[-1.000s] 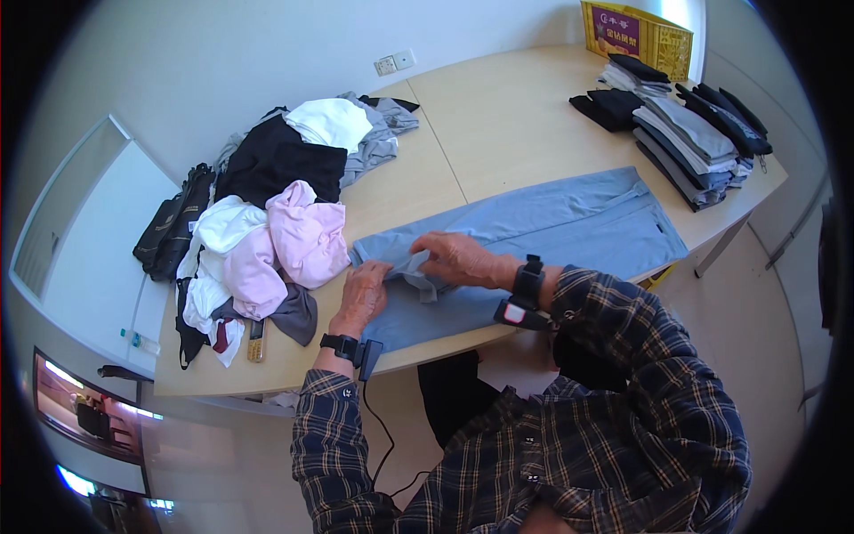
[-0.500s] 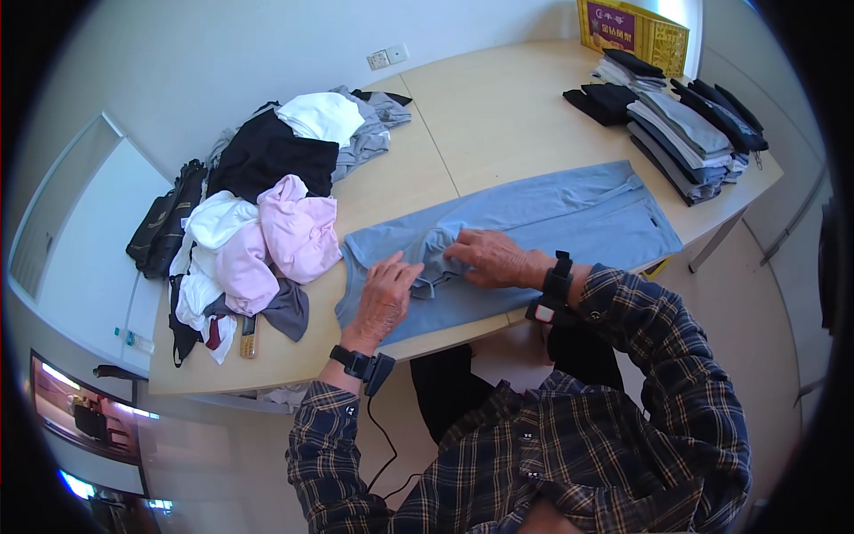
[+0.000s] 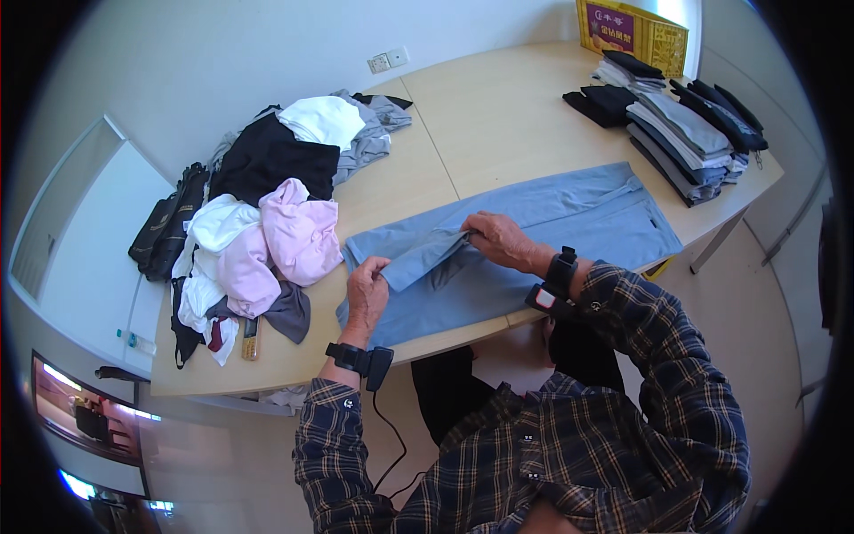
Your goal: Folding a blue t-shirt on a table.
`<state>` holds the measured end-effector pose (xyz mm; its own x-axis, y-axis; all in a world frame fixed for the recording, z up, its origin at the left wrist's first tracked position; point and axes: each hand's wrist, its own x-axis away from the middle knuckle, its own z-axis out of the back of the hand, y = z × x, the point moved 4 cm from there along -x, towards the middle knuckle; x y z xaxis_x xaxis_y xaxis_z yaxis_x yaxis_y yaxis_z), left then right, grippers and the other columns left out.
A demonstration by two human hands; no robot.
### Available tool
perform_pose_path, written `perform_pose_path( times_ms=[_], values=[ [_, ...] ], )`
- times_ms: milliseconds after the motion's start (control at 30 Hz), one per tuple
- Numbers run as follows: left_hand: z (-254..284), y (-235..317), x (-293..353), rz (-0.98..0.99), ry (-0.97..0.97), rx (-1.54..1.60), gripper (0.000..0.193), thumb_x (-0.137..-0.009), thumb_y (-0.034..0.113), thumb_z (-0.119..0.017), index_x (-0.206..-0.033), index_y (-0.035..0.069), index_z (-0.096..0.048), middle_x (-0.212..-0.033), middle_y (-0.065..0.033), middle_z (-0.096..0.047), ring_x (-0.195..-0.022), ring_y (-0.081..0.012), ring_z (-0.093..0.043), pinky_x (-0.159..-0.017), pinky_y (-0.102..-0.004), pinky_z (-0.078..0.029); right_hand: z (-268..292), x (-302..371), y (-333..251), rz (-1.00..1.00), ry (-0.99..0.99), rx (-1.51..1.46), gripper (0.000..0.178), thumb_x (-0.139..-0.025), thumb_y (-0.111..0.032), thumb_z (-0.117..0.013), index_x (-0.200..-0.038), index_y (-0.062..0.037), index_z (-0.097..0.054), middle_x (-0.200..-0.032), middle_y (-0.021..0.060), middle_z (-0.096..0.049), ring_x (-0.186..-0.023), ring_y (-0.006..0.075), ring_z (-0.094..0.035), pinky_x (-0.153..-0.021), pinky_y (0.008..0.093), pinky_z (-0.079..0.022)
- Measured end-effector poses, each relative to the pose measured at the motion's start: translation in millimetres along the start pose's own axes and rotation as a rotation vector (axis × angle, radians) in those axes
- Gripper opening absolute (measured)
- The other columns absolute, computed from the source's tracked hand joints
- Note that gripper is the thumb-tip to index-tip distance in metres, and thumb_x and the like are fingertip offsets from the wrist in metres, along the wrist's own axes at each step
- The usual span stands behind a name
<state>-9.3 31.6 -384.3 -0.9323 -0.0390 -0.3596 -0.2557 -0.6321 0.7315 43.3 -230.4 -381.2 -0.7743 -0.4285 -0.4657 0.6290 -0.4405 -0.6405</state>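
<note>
A pair of light blue trousers point(image 3: 592, 218) lies lengthwise along the near side of the table, mostly flat. My left hand point(image 3: 366, 287) pinches a raised flap of this fabric near the garment's left end. The flap's other end is gripped between the fingers of my right hand point(image 3: 500, 240), further right over the middle of the trousers. Between both hands the cloth is drawn into a straight band, lifted off the layer beneath, with a shadowed crease under it. My right fingertips are partly hidden by the cloth.
To the left lies a loose heap of clothes, with a black garment point(image 3: 271, 160) and a pink one point(image 3: 301, 227). A black bag point(image 3: 169, 222) and a small phone-like object point(image 3: 250, 340) are beside it. Folded clothes point(image 3: 680, 129) stand at the far right before a yellow box point(image 3: 660, 44).
The bunched fabric has been pulled up and stretched between my hands. My left hand has shifted slightly left and closed on the cloth; my right has moved up a little.
</note>
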Motion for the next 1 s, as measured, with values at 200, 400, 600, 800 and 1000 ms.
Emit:
perform_pose_path(
  times_ms=[200,400,600,800,1000],
  values=[
    [11.0,4.3,18.5,-0.351,-0.136,-0.247,0.017,-0.073,0.002,-0.063,-0.090,0.004,-0.065,-0.083,-0.0121,-0.064,-0.092,-0.0314,-0.063,-0.083,-0.0385,-0.049,1.0,17.7,-15.2,0.453,-0.291,0.224,0.022,-0.082,-0.009,-0.057,-0.103,-0.0054,-0.062,-0.099,0.0161,-0.062,-0.097,0.0364,-0.058,-0.086,0.0437,-0.046],
    [18.6,22.8,20.5,-0.305,-0.350,-0.222,0.022,-0.076,0.012,-0.067,-0.093,0.000,-0.063,-0.104,-0.0166,-0.063,-0.114,-0.0368,-0.055,-0.099,-0.0410,-0.042,8.4,17.0,-10.8,0.175,-0.107,0.123,0.023,-0.082,-0.013,-0.059,-0.105,-0.0084,-0.062,-0.100,0.0121,-0.062,-0.103,0.0327,-0.057,-0.091,0.0448,-0.044],
    [8.2,18.5,21.8,-0.375,-0.372,-0.236,0.027,-0.082,0.024,-0.067,-0.096,0.001,-0.063,-0.106,-0.0172,-0.063,-0.113,-0.0383,-0.055,-0.099,-0.0426,-0.041,-21.7,22.9,-14.0,0.359,-0.230,0.295,0.024,-0.083,-0.020,-0.062,-0.105,-0.0100,-0.062,-0.102,0.0105,-0.062,-0.106,0.0298,-0.056,-0.094,0.0439,-0.042],
    [-7.8,33.1,8.4,-0.283,-0.366,-0.346,0.040,-0.088,0.037,-0.063,-0.103,0.001,-0.063,-0.111,-0.0215,-0.060,-0.111,-0.0380,-0.054,-0.095,-0.0429,-0.042,-6.5,39.6,-11.9,0.276,-0.162,0.292,0.034,-0.083,-0.024,-0.066,-0.112,-0.0077,-0.060,-0.112,0.0113,-0.060,-0.114,0.0303,-0.052,-0.101,0.0435,-0.038],
    [-45.2,50.1,-16.9,-0.410,-0.168,-0.332,0.052,-0.088,0.043,-0.062,-0.116,-0.001,-0.058,-0.110,-0.0218,-0.059,-0.109,-0.0395,-0.054,-0.094,-0.0460,-0.042,15.4,42.3,-0.9,0.189,-0.053,0.295,0.034,-0.083,-0.030,-0.065,-0.109,-0.0089,-0.062,-0.109,0.0128,-0.061,-0.111,0.0307,-0.054,-0.100,0.0458,-0.037]
  ],
)
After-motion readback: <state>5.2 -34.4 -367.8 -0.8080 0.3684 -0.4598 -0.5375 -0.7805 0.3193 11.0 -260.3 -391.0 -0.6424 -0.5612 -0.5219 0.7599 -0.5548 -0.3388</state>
